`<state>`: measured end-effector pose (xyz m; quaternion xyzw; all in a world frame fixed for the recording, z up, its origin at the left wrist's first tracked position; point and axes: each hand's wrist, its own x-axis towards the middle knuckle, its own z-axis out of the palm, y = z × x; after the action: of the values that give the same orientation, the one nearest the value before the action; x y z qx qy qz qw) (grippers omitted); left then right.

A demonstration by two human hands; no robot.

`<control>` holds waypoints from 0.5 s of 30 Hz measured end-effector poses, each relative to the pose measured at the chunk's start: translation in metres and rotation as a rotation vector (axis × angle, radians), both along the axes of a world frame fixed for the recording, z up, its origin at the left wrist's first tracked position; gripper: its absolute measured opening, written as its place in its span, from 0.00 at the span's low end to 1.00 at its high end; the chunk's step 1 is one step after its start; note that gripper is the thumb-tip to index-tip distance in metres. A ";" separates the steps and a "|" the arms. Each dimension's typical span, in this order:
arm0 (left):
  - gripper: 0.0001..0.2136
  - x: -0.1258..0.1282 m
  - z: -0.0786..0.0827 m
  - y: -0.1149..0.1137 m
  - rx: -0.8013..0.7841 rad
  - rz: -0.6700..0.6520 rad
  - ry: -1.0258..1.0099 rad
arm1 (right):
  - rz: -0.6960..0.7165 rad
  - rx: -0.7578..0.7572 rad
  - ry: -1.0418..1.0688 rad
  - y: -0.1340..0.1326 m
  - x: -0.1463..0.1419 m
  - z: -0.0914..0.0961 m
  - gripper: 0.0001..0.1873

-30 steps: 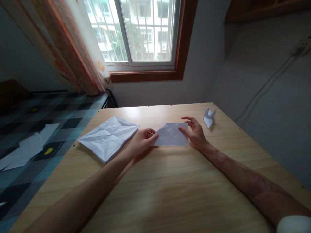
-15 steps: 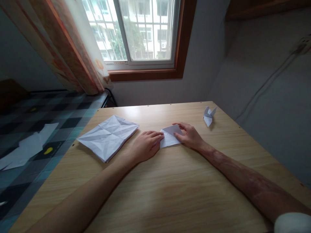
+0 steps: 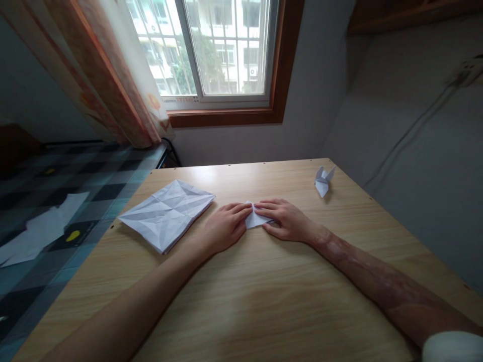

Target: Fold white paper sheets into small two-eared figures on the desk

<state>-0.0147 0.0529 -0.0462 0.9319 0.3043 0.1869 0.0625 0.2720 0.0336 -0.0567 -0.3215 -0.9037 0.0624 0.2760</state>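
A small folded white paper (image 3: pixel 253 219) lies on the wooden table (image 3: pixel 264 301) between my hands. My left hand (image 3: pixel 226 226) rests flat on its left end, fingers stretched out. My right hand (image 3: pixel 287 221) lies flat over its right part, fingers extended and pressing it down. Most of the paper is hidden under the right hand.
A stack of creased white sheets (image 3: pixel 166 213) lies left of my hands. A small folded paper figure (image 3: pixel 323 182) stands at the table's far right. A bed with a checked cover (image 3: pixel 56 201) and loose paper (image 3: pixel 37 229) is to the left. A window (image 3: pixel 211 50) is ahead.
The paper was held up and spread wide between both hands; it has been folded smaller and laid down, and my right hand has slid left over it, pressing it flat.
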 end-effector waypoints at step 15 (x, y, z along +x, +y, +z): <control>0.18 0.004 0.011 -0.006 0.064 0.008 -0.012 | -0.002 0.010 0.039 -0.003 -0.003 0.006 0.19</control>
<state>-0.0108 0.0468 -0.0354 0.9312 0.3014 0.2022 0.0338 0.2693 0.0302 -0.0507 -0.3195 -0.8982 0.0636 0.2952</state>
